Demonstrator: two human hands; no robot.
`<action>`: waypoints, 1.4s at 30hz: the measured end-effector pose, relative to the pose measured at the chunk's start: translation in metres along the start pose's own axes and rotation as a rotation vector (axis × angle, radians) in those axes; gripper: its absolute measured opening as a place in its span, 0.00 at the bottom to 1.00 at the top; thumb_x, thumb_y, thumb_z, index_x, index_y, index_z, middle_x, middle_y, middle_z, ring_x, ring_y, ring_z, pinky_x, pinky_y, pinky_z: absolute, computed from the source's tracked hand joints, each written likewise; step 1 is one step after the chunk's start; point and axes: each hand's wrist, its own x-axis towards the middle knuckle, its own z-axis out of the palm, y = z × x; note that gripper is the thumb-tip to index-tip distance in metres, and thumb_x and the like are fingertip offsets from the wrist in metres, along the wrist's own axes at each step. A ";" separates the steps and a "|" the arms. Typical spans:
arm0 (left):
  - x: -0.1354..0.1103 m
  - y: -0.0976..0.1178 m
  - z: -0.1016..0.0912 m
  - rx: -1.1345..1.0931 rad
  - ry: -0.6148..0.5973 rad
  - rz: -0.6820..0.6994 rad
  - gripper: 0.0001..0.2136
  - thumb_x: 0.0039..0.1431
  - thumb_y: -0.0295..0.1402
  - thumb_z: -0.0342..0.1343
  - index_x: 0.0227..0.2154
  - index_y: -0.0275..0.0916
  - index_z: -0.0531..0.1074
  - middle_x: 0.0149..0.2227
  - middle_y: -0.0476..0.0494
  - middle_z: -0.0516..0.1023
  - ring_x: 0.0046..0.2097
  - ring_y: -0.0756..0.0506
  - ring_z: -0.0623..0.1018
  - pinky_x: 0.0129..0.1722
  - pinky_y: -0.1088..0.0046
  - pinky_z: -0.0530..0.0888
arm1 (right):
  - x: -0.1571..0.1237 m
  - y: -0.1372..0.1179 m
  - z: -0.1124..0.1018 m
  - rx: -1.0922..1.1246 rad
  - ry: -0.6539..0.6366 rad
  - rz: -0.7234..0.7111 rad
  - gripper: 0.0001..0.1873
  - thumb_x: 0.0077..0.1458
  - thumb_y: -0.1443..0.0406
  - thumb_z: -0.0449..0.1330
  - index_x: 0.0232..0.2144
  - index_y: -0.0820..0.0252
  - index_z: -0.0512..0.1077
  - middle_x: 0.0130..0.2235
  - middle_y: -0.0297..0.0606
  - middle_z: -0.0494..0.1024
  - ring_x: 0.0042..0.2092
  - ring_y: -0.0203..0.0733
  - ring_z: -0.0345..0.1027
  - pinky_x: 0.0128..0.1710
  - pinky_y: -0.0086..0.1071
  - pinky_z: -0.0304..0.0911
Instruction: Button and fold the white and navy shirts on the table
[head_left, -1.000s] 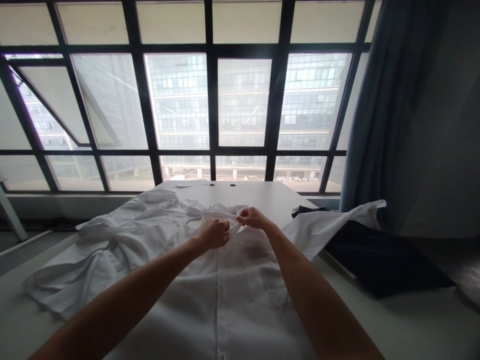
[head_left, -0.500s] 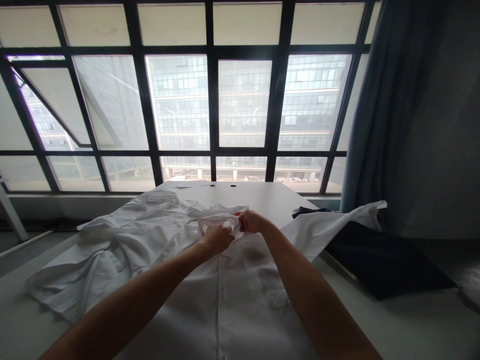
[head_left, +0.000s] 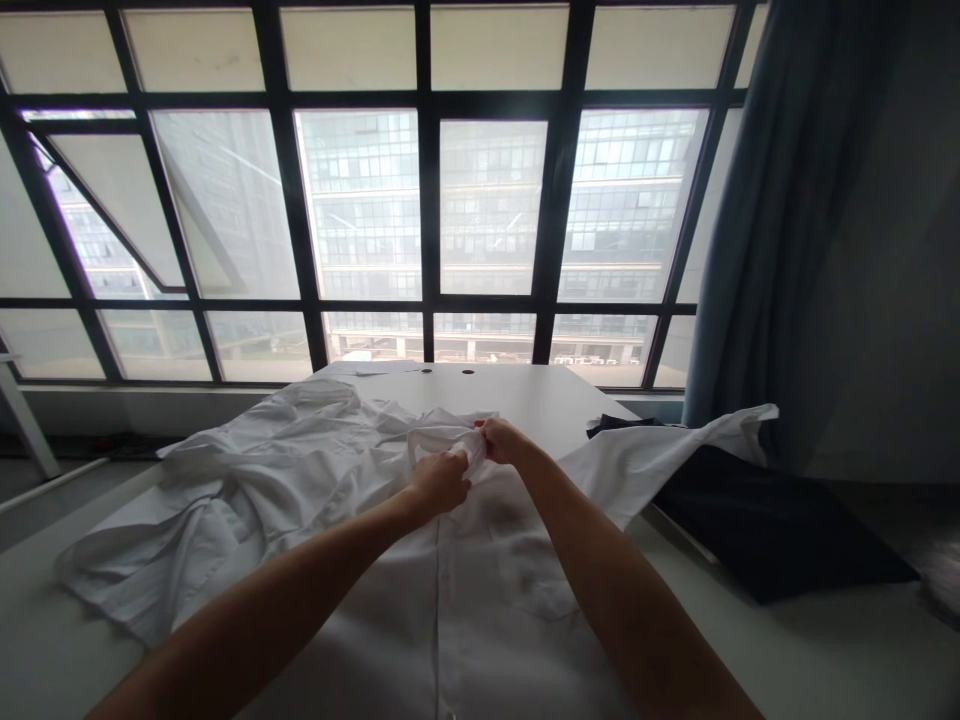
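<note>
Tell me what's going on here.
A person stands at a white table by a window, with a white shirt spread front up before them. Both hands are at its far end: the left hand and the right hand pinch the collar between them. One sleeve trails right over a dark cloth. More white cloth lies crumpled to the left.
</note>
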 end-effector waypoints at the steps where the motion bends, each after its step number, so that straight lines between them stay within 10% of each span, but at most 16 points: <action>1: 0.001 0.000 0.000 -0.023 -0.007 -0.010 0.14 0.56 0.35 0.60 0.43 0.35 0.75 0.42 0.32 0.81 0.44 0.33 0.80 0.42 0.61 0.75 | 0.000 0.000 0.002 -0.020 0.017 0.010 0.09 0.48 0.72 0.55 0.34 0.57 0.67 0.24 0.31 0.66 0.25 0.38 0.66 0.26 0.30 0.66; 9: -0.001 0.001 0.000 -0.046 0.056 0.039 0.19 0.69 0.40 0.43 0.39 0.36 0.78 0.38 0.31 0.81 0.39 0.37 0.81 0.40 0.62 0.74 | -0.016 -0.017 -0.004 -0.304 0.173 -0.132 0.03 0.52 0.69 0.60 0.30 0.61 0.74 0.36 0.43 0.78 0.39 0.44 0.71 0.39 0.32 0.65; 16: 0.001 0.006 0.002 -0.057 0.181 0.031 0.12 0.66 0.35 0.50 0.43 0.37 0.77 0.43 0.35 0.81 0.43 0.39 0.81 0.42 0.64 0.74 | -0.048 -0.049 -0.001 -1.004 0.034 -0.273 0.09 0.48 0.62 0.69 0.33 0.59 0.80 0.36 0.41 0.81 0.37 0.44 0.74 0.35 0.29 0.64; 22: 0.005 0.003 -0.002 -0.095 0.170 -0.019 0.15 0.64 0.44 0.55 0.35 0.37 0.78 0.34 0.39 0.82 0.36 0.40 0.81 0.37 0.67 0.72 | -0.054 -0.051 0.006 -1.128 0.122 -0.327 0.09 0.51 0.71 0.62 0.36 0.61 0.80 0.39 0.45 0.81 0.38 0.43 0.74 0.36 0.28 0.64; 29: 0.028 -0.049 -0.023 0.073 0.411 0.247 0.12 0.63 0.40 0.58 0.44 0.38 0.77 0.48 0.37 0.79 0.50 0.39 0.76 0.48 0.62 0.71 | -0.048 -0.046 0.001 -1.105 0.051 -0.361 0.08 0.56 0.73 0.59 0.36 0.64 0.78 0.37 0.45 0.81 0.36 0.40 0.74 0.33 0.27 0.62; 34: 0.040 -0.089 -0.029 0.162 0.201 0.162 0.11 0.66 0.37 0.53 0.36 0.37 0.78 0.36 0.40 0.82 0.40 0.41 0.80 0.43 0.66 0.73 | -0.042 -0.032 -0.001 -1.181 0.038 -0.387 0.10 0.60 0.69 0.58 0.42 0.61 0.77 0.41 0.45 0.80 0.39 0.45 0.74 0.37 0.30 0.63; 42: 0.054 -0.122 -0.023 0.105 0.222 0.079 0.23 0.70 0.47 0.42 0.35 0.36 0.76 0.32 0.37 0.81 0.36 0.39 0.81 0.38 0.65 0.74 | -0.029 -0.016 -0.012 -1.101 0.133 -0.390 0.11 0.66 0.63 0.53 0.44 0.60 0.73 0.40 0.47 0.80 0.38 0.44 0.74 0.38 0.30 0.63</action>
